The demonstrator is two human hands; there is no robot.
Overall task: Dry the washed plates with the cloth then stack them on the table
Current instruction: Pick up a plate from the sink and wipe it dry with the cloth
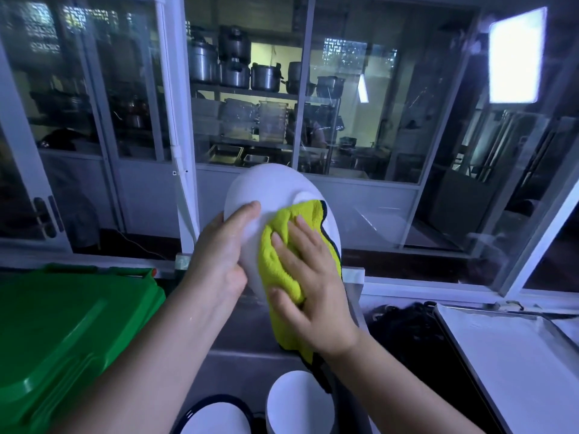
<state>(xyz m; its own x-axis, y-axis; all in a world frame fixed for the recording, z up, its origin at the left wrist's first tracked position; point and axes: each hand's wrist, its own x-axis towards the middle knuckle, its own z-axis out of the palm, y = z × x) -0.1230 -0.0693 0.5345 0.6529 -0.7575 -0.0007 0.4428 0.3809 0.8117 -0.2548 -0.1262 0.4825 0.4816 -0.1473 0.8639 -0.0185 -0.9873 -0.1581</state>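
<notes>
A white plate [272,189] is held up on edge in the middle of the view, its underside toward me. My left hand [222,252] grips its left rim, thumb across the back. My right hand [310,286] presses a yellow-green cloth [279,258] with dark edging flat against the plate, fingers spread and straight. The cloth hangs down below my right palm. Two more white plates stand near the bottom edge: one [300,402] upright and one with a dark rim [216,418] to its left.
A green plastic bin lid [62,333] fills the lower left. A steel tray [513,364] lies at the right, with a dark bundle [404,330] beside it. Glass partition windows [360,104] stand just beyond the steel counter [238,333], with pots on shelves behind.
</notes>
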